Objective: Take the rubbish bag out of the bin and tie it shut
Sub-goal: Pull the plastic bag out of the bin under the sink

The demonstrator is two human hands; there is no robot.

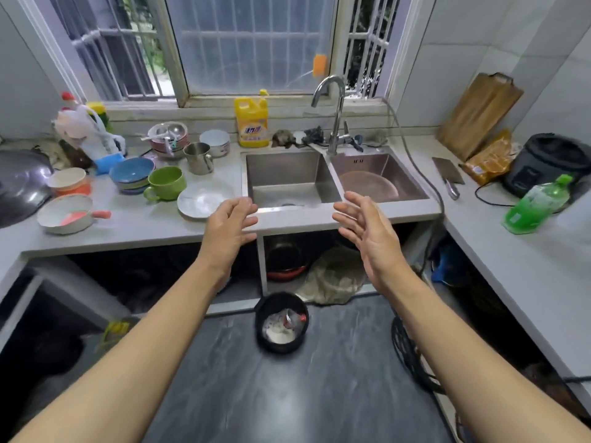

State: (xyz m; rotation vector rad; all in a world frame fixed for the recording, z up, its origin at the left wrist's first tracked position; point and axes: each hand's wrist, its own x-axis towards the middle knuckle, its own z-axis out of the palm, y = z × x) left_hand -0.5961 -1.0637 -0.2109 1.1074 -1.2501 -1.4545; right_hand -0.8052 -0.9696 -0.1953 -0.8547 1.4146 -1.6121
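Standing below sink [289, 180]: bin [281, 322], cloth heap [332, 278] beside.

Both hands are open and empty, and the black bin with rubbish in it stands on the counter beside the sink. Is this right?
Not quite. The head view shows the black bin on the floor, in front of the counter, not on it. The left hand and the right hand are open and empty.
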